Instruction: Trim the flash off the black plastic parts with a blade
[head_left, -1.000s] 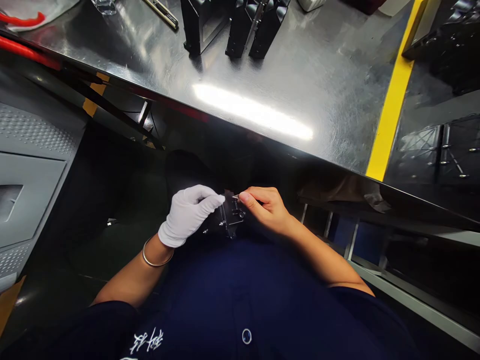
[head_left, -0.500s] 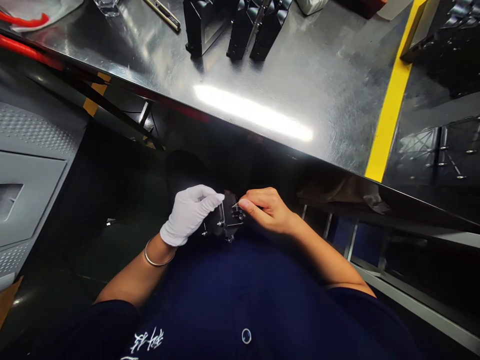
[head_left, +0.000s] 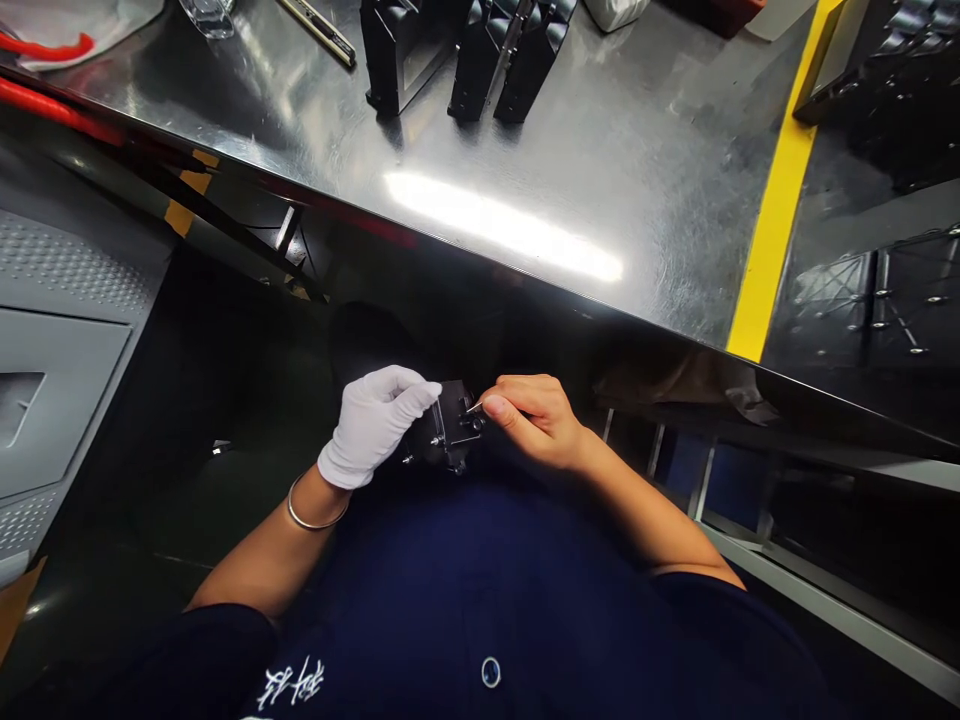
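Black part [head_left: 455, 420], details unclear, is pinched by L hand [head_left: 375, 422]; thin metal pc [head_left: 474, 407], mostly hidden, is gripped by R hand [head_left: 541, 422]; "科技" [head_left: 307, 685] is seen on shirt [head_left: 420, 600].

Thin pointed metal piece [head_left: 475, 407] in right hand [head_left: 536, 420], nearly level earlier, now slanting down, tip lower over black part [head_left: 454, 408]; gloved left hand [head_left: 379, 420] slightly farther from right

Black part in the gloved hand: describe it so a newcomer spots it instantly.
Look past the near edge of the shiny metal table to the white-gloved left hand. It holds the black part, near the bare right hand. Unlike the black blocks standing on the table, it is handheld and shows small shiny studs.
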